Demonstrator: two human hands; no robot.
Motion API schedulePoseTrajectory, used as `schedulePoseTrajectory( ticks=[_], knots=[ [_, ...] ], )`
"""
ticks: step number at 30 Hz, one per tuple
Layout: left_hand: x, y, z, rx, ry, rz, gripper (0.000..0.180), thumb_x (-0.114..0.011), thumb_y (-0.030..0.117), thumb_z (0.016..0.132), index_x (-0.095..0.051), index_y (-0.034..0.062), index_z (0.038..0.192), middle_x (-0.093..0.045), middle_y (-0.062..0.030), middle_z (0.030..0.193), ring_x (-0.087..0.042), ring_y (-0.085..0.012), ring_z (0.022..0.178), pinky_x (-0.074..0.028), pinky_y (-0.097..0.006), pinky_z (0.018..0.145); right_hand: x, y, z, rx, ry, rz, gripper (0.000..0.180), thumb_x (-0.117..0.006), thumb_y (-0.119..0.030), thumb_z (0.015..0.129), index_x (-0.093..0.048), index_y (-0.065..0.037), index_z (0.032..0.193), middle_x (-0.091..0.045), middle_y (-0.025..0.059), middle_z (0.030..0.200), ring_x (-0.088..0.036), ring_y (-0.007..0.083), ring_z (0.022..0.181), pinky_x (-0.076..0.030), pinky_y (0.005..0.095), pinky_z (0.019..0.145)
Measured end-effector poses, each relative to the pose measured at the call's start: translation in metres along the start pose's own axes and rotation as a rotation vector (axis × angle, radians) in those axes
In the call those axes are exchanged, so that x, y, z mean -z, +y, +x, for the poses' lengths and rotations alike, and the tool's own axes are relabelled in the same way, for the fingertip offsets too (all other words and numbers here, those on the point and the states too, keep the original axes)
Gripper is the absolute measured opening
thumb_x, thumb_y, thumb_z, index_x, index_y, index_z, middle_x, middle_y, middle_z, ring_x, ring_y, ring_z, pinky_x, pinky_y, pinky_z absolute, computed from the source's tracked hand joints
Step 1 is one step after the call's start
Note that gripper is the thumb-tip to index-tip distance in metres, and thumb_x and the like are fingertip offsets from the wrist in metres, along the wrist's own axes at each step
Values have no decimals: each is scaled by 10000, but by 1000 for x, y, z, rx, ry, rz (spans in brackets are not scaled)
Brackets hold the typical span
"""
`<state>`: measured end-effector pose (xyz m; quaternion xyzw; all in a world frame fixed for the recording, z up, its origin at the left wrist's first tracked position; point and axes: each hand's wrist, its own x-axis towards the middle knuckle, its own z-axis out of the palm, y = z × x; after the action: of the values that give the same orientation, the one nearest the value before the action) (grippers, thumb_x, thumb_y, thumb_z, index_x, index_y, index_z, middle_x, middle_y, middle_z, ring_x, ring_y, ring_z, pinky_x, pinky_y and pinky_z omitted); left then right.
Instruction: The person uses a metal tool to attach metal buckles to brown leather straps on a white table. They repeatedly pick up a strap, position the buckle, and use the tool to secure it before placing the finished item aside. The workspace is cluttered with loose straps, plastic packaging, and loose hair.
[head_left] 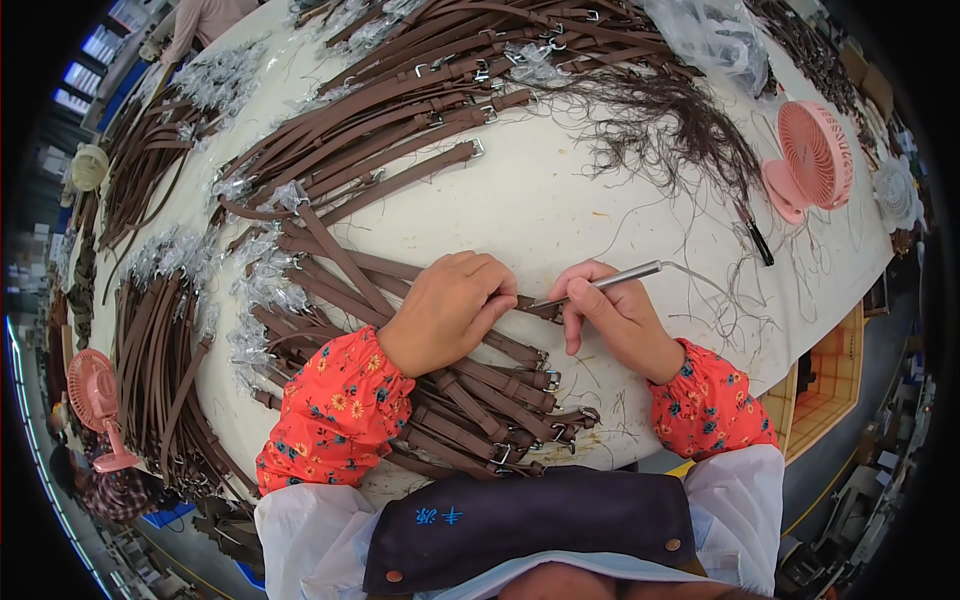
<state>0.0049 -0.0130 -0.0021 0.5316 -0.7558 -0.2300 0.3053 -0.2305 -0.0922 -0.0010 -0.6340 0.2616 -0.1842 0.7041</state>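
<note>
My left hand is closed over a brown belt, its fingertips pressed together near the buckle end. In my right hand is a slim metal pen-shaped tool, gripped between thumb and fingers. Its tip points left, close to the belt end by my left fingertips; whether it touches cannot be seen. A thin grey cord or rod bends away from the tool's other end. More brown belts with silver buckles lie under and in front of my left hand, partly covered by my sleeve.
Bundles of belts in clear plastic wrap spread over the white table. A tangle of dark threads lies at the far right, near a pink fan. Another pink fan is at the left. A yellowish crate stands below the table's right edge.
</note>
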Motion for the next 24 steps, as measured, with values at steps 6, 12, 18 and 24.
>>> schedulePoseTrajectory(
  ticks=[6,12,18,24],
  knots=[
    [-6,3,0,125,99,-150,110,-674,39,882,-615,22,973,-618,-116,889,-621,-304,807,-499,-384,710,0,-1,0,0,31,23,325,-442,-288,1092,-617,-15,1073,-614,17,676,-576,84,598,-461,248,645],
    [-8,1,3,19,44,-1,98,-672,35,878,-627,35,966,-619,-121,916,-622,-318,792,-498,-388,708,-1,1,1,37,63,6,358,-429,-317,1097,-615,-14,1054,-609,12,659,-574,81,604,-478,269,770],
    [-8,1,2,18,51,2,76,-666,50,884,-628,46,950,-621,-115,881,-618,-324,781,-492,-388,691,-1,2,3,66,48,-11,349,-417,-307,1100,-610,-19,1057,-610,7,659,-578,77,617,-485,280,830],
    [-7,1,2,29,58,-21,70,-665,52,890,-625,44,947,-619,-119,860,-615,-327,758,-488,-386,683,-1,3,2,71,43,-19,345,-411,-302,1101,-606,-19,1063,-612,8,662,-582,77,626,-487,286,838]
  ],
)
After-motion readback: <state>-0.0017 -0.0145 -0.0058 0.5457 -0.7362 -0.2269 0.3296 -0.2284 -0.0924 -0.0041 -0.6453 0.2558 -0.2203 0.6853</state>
